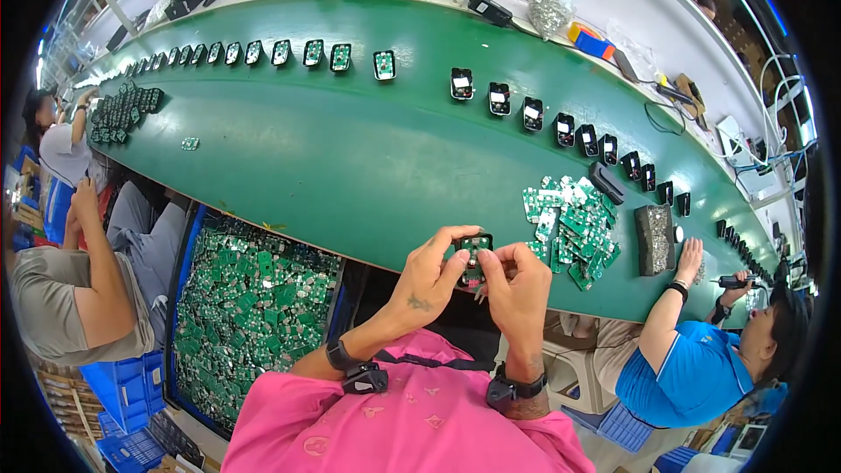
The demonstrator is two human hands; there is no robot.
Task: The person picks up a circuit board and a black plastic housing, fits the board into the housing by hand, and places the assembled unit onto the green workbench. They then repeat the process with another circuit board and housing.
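Observation:
In front of my pink shirt, both hands hold a small black plastic casing (474,243) with a green circuit board in it. My left hand (425,276) grips its left side, the thumb on the front. From the right, my right hand (519,287) presses its thumb and fingers at the board's lower part. The casing is above the table's near edge, and fingers hide part of it. To the right of my hands lies a heap of loose green circuit boards (576,226) on the green table (350,158).
Casings with green boards (385,65) line the far left; casings with white labels (462,84) continue right. Black casings (127,110) are heaped at left. Below the table edge, a large bin holds green boards (254,315). Co-workers sit at left (88,298) and right (692,368).

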